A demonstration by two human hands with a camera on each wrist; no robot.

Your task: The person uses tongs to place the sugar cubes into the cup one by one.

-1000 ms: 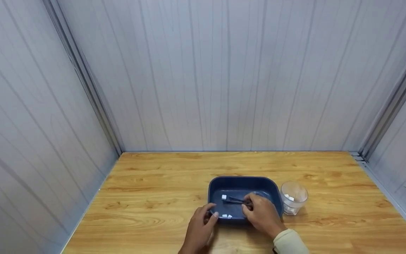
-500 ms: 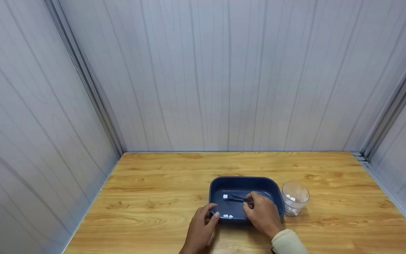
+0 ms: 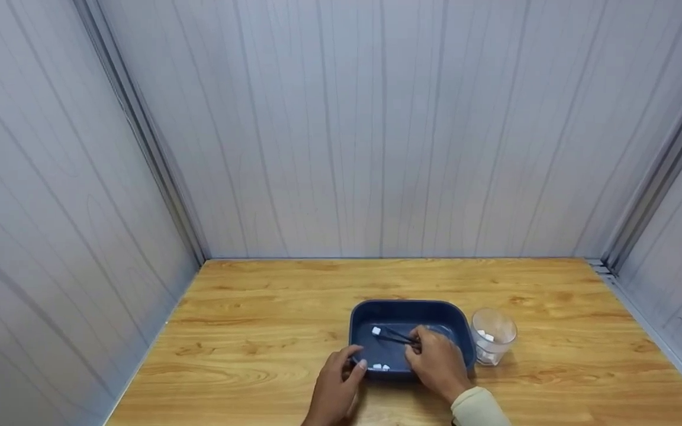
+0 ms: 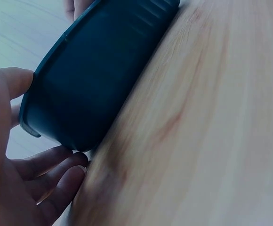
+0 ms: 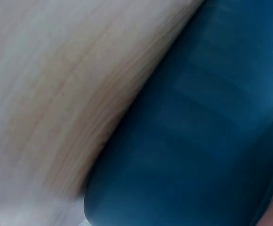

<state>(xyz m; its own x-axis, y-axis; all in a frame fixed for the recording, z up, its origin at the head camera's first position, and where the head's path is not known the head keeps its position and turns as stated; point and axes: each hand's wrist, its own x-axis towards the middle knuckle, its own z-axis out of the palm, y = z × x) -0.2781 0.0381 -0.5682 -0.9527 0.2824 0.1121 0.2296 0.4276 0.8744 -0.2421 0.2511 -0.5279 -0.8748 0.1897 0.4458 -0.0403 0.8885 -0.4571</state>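
In the head view, my left hand [image 3: 335, 380] grips the near left corner of a dark blue rectangular dish [image 3: 353, 319]. The left wrist view shows its thumb at the rim and the other fingers about the lower corner. My right hand [image 3: 437, 362] reaches over the dish and pinches black tweezers [image 3: 399, 338]. The tweezers' tips are at a small white cube [image 3: 376, 331] that looks slightly tilted. Two more white pieces [image 3: 377, 367] lie by the dish's near wall. The right wrist view holds mostly the dish's outer wall [image 5: 188, 122]; the tweezers are hidden there.
A clear glass [image 3: 498, 328] with several white cubes [image 3: 485, 336] inside stands just right of the dish. All of it rests on a wood-grain table [image 3: 246, 331], with pale panel walls [image 3: 341, 130] behind and at both sides.
The white cube at the tweezers' tips has tilted and shifted slightly toward the dish's far side. The left hand keeps its grip on the dish corner. The whole head view has shifted slightly.
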